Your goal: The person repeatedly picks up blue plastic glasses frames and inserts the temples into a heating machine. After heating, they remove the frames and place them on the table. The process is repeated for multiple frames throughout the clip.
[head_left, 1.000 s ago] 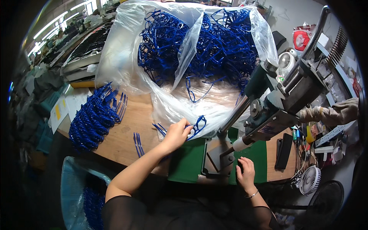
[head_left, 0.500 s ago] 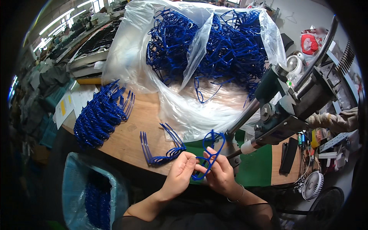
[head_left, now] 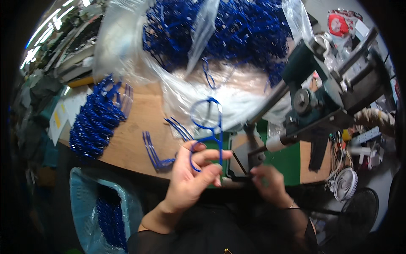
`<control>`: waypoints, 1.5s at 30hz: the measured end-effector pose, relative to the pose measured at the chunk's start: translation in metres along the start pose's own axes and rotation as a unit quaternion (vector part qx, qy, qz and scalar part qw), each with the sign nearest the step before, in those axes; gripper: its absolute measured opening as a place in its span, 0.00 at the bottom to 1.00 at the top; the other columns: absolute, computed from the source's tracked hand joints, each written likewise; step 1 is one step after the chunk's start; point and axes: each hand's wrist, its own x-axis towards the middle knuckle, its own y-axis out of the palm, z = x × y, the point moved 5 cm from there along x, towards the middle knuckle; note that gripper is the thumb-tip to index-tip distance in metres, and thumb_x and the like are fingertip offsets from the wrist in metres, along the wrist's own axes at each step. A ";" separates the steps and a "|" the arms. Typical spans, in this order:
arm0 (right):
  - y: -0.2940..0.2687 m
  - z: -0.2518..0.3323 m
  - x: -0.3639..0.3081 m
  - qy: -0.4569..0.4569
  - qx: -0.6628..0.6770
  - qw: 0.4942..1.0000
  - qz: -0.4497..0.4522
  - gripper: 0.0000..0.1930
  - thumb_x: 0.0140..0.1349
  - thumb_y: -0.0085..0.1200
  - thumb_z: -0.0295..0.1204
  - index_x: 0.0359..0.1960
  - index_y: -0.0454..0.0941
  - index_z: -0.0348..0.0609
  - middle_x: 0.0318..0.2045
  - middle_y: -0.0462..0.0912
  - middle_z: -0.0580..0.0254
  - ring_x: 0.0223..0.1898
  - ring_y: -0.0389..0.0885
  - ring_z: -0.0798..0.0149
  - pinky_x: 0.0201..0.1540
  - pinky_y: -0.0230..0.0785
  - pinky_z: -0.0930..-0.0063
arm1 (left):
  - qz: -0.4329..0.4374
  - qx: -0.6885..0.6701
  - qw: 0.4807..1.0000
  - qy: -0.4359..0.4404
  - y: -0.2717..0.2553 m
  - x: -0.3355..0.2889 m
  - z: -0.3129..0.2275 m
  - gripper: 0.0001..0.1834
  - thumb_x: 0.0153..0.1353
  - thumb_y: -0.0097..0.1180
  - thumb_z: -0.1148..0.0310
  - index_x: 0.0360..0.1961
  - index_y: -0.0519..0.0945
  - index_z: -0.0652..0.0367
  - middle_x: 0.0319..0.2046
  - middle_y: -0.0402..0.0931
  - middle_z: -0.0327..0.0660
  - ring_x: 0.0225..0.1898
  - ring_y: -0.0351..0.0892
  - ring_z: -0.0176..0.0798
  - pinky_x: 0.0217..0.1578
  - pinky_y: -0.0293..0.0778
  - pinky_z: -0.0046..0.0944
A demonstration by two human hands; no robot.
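Note:
My left hand (head_left: 190,182) holds up a blue eyeglass frame (head_left: 220,122), its fingers closed round the lower rim. A round rim of the frame stands above the fingers, over the table. To the right, my right hand (head_left: 271,184) is blurred by motion, its fingers by a dark metal part at the foot of a green bench press (head_left: 304,101). Whether those fingers grip anything cannot be made out. Beside my left hand, a few nested blue frames (head_left: 157,164) lie on the wooden table (head_left: 135,146), partly hidden by the hand.
A big heap of blue frames (head_left: 241,38) fills a clear plastic bag (head_left: 169,91) at the back. Stacked frames (head_left: 95,125) stand at the left. A blue bin (head_left: 76,207) holds more frames. A green mat (head_left: 283,165) lies under the press; a white fan (head_left: 345,186) is at the right.
Both hands were together on the blue eyeglass frame. My right hand has let go and moved right to the press's foot. My left hand keeps the frame, now raised. The head view has shifted.

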 end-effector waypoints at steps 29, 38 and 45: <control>-0.022 -0.115 -0.018 0.133 -0.129 0.969 -0.164 0.04 0.50 0.55 0.26 0.25 0.74 0.40 0.22 0.72 0.62 0.26 0.71 0.63 0.31 0.64 0.71 | 0.097 0.044 0.994 -0.001 0.035 0.001 0.069 0.42 0.48 0.54 0.87 0.60 0.45 0.62 0.50 0.65 0.56 0.34 0.75 0.30 0.40 0.72 0.29; -0.052 -0.037 0.010 0.147 0.128 0.977 -0.084 0.05 0.55 0.52 0.24 0.29 0.70 0.37 0.23 0.71 0.62 0.24 0.69 0.69 0.28 0.63 0.80 | 0.143 0.101 0.985 -0.005 0.042 0.002 0.076 0.42 0.48 0.53 0.87 0.61 0.44 0.59 0.51 0.65 0.54 0.39 0.75 0.33 0.43 0.71 0.30; -0.028 0.059 0.029 -0.132 0.075 0.988 -0.006 0.07 0.47 0.59 0.24 0.25 0.71 0.41 0.24 0.72 0.63 0.26 0.69 0.61 0.28 0.63 0.73 | 0.131 0.116 0.984 0.019 0.041 -0.006 0.071 0.42 0.49 0.47 0.88 0.62 0.41 0.59 0.52 0.63 0.54 0.41 0.73 0.33 0.44 0.68 0.30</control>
